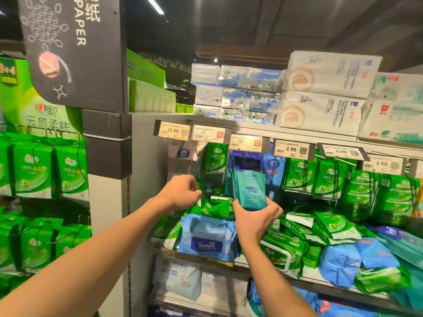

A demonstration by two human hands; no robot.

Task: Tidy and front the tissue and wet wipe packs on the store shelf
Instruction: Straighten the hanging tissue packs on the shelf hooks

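Observation:
My right hand (254, 217) grips the bottom of a teal and dark blue Tempo wet wipe pack (249, 181), held upright in front of the hanging packs. My left hand (183, 191) reaches into the shelf to the left of it, fingers curled at the edge of green packs (216, 205); whether it holds one is hidden. A large light blue Tempo pack (207, 236) lies on the shelf (199, 258) below both hands. Green wet wipe packs (297, 172) hang from hooks to the right, and others lie in a loose pile (320, 227).
Price tags (172, 131) line the shelf edge above the hands. White and blue tissue bundles (235, 92) and white paper packs (325, 92) are stacked on top. A dark sign post (105, 143) stands at left, beside hanging green packs (45, 170). Lower shelves hold more packs (180, 277).

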